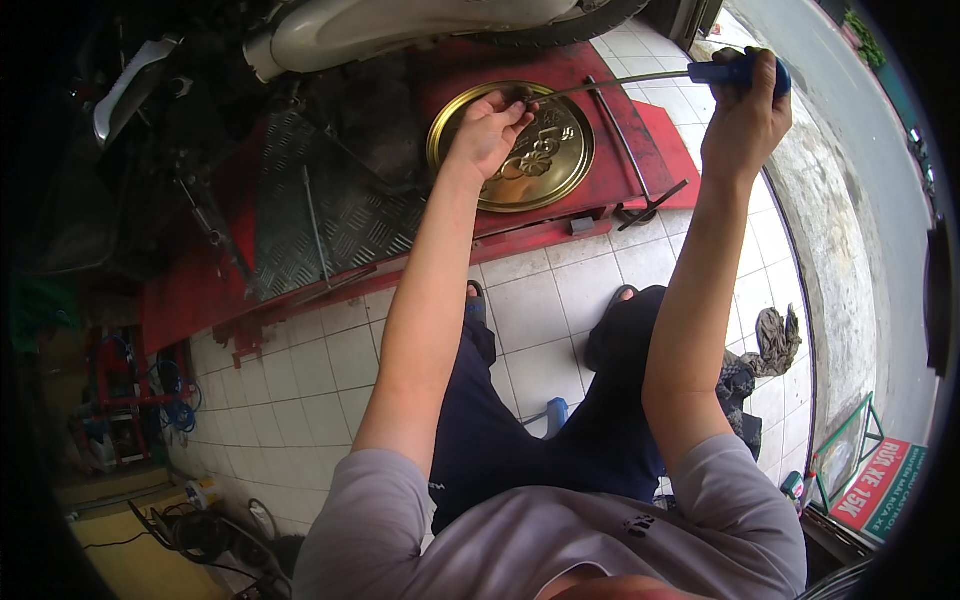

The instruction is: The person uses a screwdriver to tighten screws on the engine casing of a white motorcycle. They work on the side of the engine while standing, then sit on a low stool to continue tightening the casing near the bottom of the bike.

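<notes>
My right hand (752,115), at the upper right, is wrapped round the blue handle (712,72) of a long-shafted tool that looks like a screwdriver. Its thin shaft (630,81) reaches left to my left hand (491,130). The fingers there are pinched by the tip on a small dark part, too small to name. Below that hand a round gold metal lid (545,178) with raised patterns lies on the red platform (440,70). A long T-handled wrench (622,140) rests just right of the lid.
A motorbike with a pale cover (400,32) stands over the far side. Another long metal tool (316,225) lies on the ridged metal plate (345,240). Crumpled cloth (776,342) and a blue-ended object (556,415) are on the white tiles (535,305). A red sign (875,485) stands lower right.
</notes>
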Demonstrator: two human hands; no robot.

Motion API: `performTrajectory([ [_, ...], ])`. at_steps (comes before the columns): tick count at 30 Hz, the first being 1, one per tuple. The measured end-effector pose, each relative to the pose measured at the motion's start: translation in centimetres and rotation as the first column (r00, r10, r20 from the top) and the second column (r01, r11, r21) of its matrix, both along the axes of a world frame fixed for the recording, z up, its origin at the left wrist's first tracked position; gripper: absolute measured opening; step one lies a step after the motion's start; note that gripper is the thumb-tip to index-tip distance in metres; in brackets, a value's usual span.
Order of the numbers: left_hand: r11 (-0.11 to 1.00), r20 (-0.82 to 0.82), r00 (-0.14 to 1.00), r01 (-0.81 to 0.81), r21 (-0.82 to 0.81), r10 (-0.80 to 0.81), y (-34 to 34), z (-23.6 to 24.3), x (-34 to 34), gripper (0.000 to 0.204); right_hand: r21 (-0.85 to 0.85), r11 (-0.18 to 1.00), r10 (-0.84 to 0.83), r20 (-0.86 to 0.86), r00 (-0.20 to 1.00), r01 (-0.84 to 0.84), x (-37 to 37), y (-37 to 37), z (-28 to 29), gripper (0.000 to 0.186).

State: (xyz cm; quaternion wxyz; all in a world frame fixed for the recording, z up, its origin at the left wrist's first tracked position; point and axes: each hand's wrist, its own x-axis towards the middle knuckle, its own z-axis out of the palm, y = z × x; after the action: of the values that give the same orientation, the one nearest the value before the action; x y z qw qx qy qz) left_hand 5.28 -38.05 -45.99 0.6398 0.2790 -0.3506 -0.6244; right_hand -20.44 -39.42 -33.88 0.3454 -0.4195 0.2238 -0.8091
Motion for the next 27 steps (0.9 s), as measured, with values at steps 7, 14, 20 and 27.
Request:
performTrajectory([
  [7, 1.000, -0.013, 1.000, 0.020, 0.012, -0.019, -0.27, -0.37, 0.13, 0.016, -0.001, 0.998, -0.057, 0.036, 0.998, 0.057, 1.00, 0.66, 0.68, 0.025],
  [14, 1.000, -0.025, 1.000, 0.003, 0.025, -0.003, 0.05, 0.05, -0.22, 0.014, 0.003, 0.996, -0.091, 0.032, 0.995, 0.091, 0.83, 0.60, 0.66, 0.025],
  [20, 0.999, 0.033, 0.999, 0.033, 0.010, -0.033, 0.01, -0.35, 0.31, 0.016, -0.008, 0.997, -0.076, 0.025, 0.997, 0.076, 0.90, 0.47, 0.55, 0.023],
  [27, 0.997, 0.057, 0.996, 0.071, 0.034, -0.073, 0.15, -0.41, 0.67, 0.016, -0.005, 0.997, -0.078, 0.021, 0.997, 0.079, 0.93, 0.66, 0.59, 0.021],
])
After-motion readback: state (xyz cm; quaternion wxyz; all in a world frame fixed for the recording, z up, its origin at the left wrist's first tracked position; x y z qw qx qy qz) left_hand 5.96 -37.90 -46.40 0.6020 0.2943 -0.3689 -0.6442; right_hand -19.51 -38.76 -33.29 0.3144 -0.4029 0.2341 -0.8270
